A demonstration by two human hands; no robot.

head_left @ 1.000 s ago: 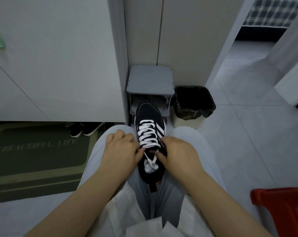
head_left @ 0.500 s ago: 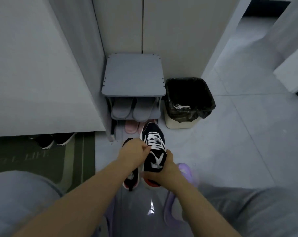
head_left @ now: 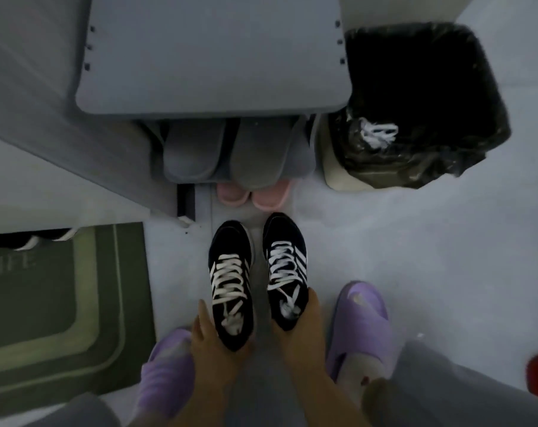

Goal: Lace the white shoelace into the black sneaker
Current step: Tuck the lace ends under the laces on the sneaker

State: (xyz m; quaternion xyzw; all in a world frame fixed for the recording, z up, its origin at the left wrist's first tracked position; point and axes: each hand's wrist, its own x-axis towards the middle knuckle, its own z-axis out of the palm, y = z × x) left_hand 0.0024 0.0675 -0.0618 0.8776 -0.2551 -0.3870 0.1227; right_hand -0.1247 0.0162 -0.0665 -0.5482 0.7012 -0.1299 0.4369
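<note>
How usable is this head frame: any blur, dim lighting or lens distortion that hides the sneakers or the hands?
Head view: dim, flat light with a bluish-grey cast and no glare. Motion blur smears the edges, worst at the purple slippers and the trash bin. The wide lens bows the shoe rack. Both black sneakers and their white laces stay readable; the left hand and right hand are soft.

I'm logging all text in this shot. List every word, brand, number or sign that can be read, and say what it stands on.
"LIFE": pale capitals on the green doormat, cut off by the left edge of the view and blurred, so only this last word shows.
Black sneakers: white side stripes, but no brand name or number readable.
Nothing readable on the bin, the grey shelf or the purple slippers.
</note>
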